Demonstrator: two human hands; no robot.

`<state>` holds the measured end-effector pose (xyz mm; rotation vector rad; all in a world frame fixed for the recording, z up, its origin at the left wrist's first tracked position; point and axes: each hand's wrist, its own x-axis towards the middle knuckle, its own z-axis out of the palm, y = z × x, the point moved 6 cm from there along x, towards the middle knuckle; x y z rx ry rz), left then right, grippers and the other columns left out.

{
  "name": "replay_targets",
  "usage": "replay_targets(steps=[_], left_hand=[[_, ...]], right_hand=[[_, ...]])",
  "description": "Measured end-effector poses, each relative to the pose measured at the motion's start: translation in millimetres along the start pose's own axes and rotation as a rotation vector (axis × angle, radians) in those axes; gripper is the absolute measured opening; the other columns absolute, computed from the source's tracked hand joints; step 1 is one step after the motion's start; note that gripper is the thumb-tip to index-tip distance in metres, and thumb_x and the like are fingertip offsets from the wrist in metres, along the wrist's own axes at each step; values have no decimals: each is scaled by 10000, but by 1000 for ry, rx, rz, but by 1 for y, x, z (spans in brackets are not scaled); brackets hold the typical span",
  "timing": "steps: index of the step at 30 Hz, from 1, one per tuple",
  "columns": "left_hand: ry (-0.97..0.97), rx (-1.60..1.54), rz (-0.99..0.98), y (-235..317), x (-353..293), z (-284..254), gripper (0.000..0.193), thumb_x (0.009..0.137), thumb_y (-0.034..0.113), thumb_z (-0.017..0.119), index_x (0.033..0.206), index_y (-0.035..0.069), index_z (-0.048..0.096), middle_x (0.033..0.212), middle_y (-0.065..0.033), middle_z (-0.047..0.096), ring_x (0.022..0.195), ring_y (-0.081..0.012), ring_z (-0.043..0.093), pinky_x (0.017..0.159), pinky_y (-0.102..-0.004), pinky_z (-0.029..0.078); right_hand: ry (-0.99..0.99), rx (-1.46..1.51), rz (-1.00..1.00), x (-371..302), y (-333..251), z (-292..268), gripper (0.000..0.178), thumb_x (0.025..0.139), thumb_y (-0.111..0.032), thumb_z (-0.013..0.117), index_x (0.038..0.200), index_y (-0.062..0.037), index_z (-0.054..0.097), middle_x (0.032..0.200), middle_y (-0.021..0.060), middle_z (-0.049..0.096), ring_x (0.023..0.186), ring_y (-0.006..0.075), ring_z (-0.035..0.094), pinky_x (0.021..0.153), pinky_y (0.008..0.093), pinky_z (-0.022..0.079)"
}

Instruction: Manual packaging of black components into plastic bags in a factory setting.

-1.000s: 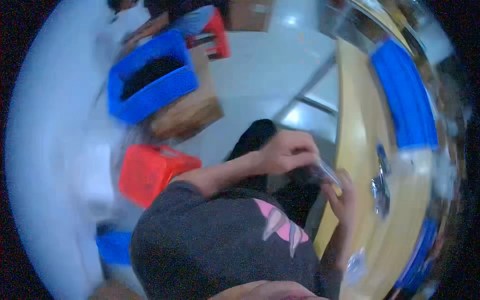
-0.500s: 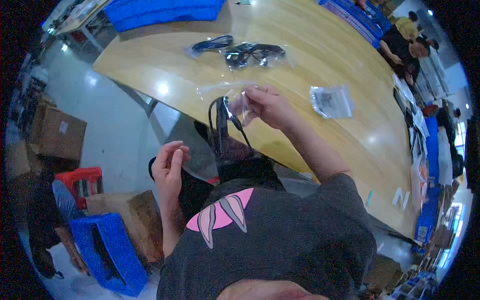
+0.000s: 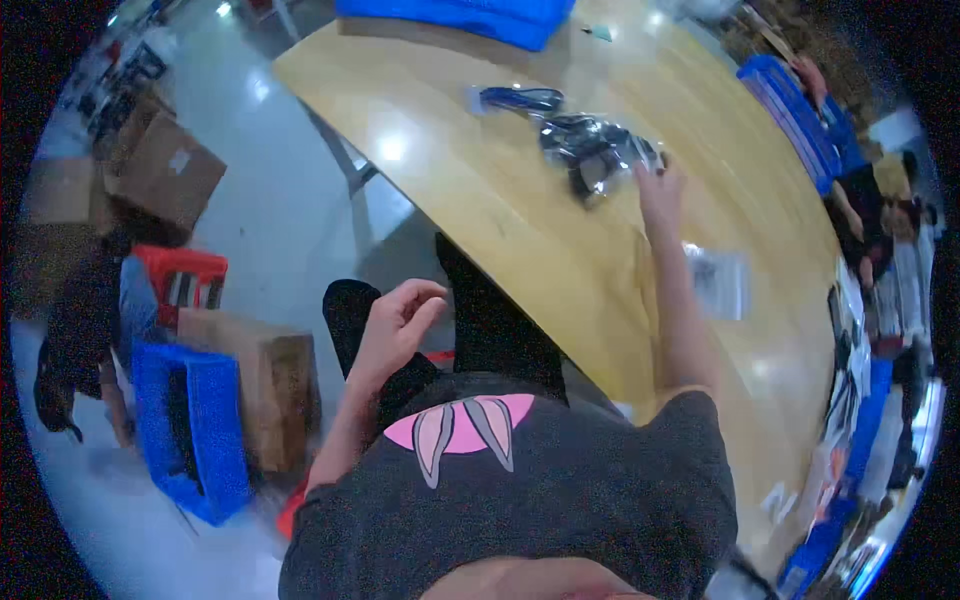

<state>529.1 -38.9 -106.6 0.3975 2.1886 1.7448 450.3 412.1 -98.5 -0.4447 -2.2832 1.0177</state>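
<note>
My right hand (image 3: 660,190) reaches far out over the table. It is closed on the edge of a clear plastic bag (image 3: 598,182) with something black in it. This bag lies against or over other bagged black items (image 3: 575,138), and the outlines between them are blurred. Just left of them a coiled dark cable (image 3: 521,98) in clear wrap rests on the table. Above my lap, short of the table edge, my left hand (image 3: 400,325) is empty, its fingers loosely curled and the thumb apart.
A small clear bag (image 3: 722,282) lies on the wooden table (image 3: 480,190), right of my forearm. Blue bins (image 3: 460,18) stand at its far side. On the floor to the left are a blue crate (image 3: 220,430), cartons (image 3: 165,175) and a red stool (image 3: 180,268). People are around.
My right hand has carried the bag with the black item away from the table's near edge, forward and right, to the other bagged items. My left hand's fingers have curled more. The view has shifted.
</note>
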Motion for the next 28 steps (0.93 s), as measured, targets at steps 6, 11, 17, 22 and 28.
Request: replay_targets(steps=[6,11,17,22,28], left_hand=[[24,53,7,2,1,-2,190,939,128,622,1064,-14,644,862,-72,688,778,-98,625,704,-262,507],[56,166,53,-8,-5,-10,198,923,134,622,1061,-8,640,829,-95,669,711,-142,623,666,-290,499],[70,261,-37,-31,-8,-61,193,907,144,632,1050,17,656,854,-115,673,729,-173,634,683,-315,509],[91,309,97,-47,1,-104,251,914,248,596,1035,42,672,927,-153,693,865,-316,675,776,-403,526],[47,309,154,-51,8,-137,270,920,278,617,1043,39,646,956,-161,694,896,-318,674,791,-444,509]], right_hand=[[-142,-378,-448,9,-95,86,629,866,-312,681,1406,-71,470,1403,253,453,1349,393,363,1106,520,309],[-412,-732,-561,7,-114,165,602,915,-421,593,1466,-244,426,1532,117,372,1441,337,283,1113,624,267],[-509,-758,-493,44,-91,176,613,904,-445,591,1470,-291,413,1571,24,340,1456,316,266,1114,676,206],[-502,-673,-597,65,-94,174,536,940,-238,567,1461,-190,452,1517,117,419,1329,340,455,1084,401,397],[-519,-608,-1195,138,-61,181,575,946,-253,522,1488,-98,413,1541,146,389,1395,325,382,1186,434,275]])
